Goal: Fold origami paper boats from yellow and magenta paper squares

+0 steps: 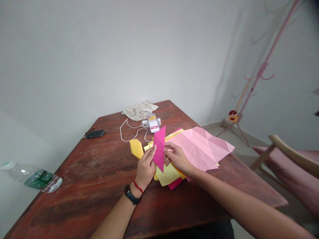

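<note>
A magenta sheet of paper (159, 142), folded into a slanted shape with pointed ends, is held up above the table. My left hand (146, 165) grips its left edge, thumb in front. At the right edge, the bent fingers of my right hand (178, 158) pinch the paper; the fingertips are partly hidden. Beneath both hands lies a pile of loose paper, with a pale yellow sheet (167, 175) in front. A large creased pink sheet (199, 146) spreads to the right. To the left of the magenta paper rests a folded yellow paper piece (136, 147).
On the wooden table (99, 176) a water bottle (40, 178) lies at the left edge. Farther back are a dark phone-like device (95, 134), a white cable (121, 131) with a plug, and a crumpled cloth (139, 110). A chair (294, 159) and pink coat rack (261, 70) stand right.
</note>
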Available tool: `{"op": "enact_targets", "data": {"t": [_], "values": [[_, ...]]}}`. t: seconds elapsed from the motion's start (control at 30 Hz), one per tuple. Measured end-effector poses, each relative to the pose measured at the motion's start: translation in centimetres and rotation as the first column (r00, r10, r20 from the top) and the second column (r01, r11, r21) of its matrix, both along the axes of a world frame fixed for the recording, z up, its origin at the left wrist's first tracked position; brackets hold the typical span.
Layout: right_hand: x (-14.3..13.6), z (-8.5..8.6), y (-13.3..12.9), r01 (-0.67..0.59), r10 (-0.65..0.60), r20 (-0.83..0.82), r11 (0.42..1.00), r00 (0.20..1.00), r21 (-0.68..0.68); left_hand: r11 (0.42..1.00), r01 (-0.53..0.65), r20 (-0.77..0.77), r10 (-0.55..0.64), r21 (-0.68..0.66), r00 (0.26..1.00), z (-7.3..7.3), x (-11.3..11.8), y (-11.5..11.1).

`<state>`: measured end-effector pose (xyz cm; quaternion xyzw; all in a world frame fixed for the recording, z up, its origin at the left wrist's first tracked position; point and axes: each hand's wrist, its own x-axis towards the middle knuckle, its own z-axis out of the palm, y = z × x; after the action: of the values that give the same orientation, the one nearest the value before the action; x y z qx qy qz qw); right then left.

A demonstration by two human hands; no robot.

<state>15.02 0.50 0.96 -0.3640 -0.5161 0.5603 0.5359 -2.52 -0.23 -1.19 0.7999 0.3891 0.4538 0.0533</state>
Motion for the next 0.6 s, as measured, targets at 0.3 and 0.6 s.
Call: {"op": "enact_targets", "data": {"t": [0.3, 0.6], "values": [[0.0, -0.9, 0.6, 0.014, -0.014, -0.005, 1.000, 1.000, 0.002, 0.996, 0.090, -0.063, -0.089, 0.015, 0.994, 0.6, 0.0, 0.1], [0.0, -1.9, 1.1, 0.180, -0.194, 0.064, 0.967, 0.979, 0.179, 0.985, 0.172, 0.029, -0.172, -0.006, 0.985, -0.1, 0.3, 0.0]]}}
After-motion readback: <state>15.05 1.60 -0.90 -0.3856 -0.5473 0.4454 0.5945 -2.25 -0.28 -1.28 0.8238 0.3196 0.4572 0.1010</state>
